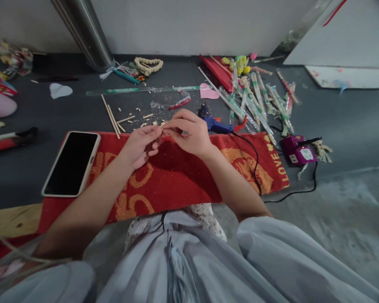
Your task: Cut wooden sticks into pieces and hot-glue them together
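My left hand point(142, 145) and my right hand point(191, 131) meet above a red towel point(183, 181). Their fingertips pinch together on a tiny pale piece of wooden stick point(161, 127), largely hidden by the fingers. Just beyond them, short cut bits of stick point(143, 125) and crumbs lie scattered on the dark tabletop. Longer thin sticks point(111, 115) rest to the left of these bits. Near my right hand lies a blue glue gun point(220, 126), its black cord running over the towel.
A phone point(72, 164) lies at the towel's left edge, with red-handled pliers point(11, 139) farther left. Plastic-wrapped sticks point(259, 99) are heaped at the back right. A purple box point(298, 150) stands at the right edge. A metal post point(90, 35) rises behind.
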The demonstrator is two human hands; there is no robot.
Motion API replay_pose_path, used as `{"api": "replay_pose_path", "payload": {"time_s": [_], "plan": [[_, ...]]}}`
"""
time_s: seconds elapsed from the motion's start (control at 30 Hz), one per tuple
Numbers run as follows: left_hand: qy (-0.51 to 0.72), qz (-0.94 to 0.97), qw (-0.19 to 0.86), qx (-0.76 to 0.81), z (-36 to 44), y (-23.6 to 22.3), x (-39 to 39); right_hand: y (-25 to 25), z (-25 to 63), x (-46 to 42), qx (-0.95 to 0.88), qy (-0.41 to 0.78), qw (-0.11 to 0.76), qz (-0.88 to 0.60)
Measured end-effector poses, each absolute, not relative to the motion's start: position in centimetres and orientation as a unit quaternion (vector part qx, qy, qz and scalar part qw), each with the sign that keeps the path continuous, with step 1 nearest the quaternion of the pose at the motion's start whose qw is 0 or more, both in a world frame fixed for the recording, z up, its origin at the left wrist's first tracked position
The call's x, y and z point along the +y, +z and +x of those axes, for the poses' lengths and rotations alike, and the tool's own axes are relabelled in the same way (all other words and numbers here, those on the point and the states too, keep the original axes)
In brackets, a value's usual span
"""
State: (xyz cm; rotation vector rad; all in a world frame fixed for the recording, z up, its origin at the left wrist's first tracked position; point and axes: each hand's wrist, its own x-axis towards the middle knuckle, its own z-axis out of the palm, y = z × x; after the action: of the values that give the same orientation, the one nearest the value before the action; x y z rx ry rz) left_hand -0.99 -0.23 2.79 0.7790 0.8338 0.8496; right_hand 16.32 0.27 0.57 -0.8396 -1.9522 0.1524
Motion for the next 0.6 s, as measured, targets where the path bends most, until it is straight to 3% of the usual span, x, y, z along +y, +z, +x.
{"api": "replay_pose_path", "payload": {"time_s": [0.6], "plan": [[0.410, 0.360, 0.721, 0.428, -0.78, 2.84, -0.20, 1.09, 16.42, 0.09, -0.810, 0.092, 0.440, -0.377]]}}
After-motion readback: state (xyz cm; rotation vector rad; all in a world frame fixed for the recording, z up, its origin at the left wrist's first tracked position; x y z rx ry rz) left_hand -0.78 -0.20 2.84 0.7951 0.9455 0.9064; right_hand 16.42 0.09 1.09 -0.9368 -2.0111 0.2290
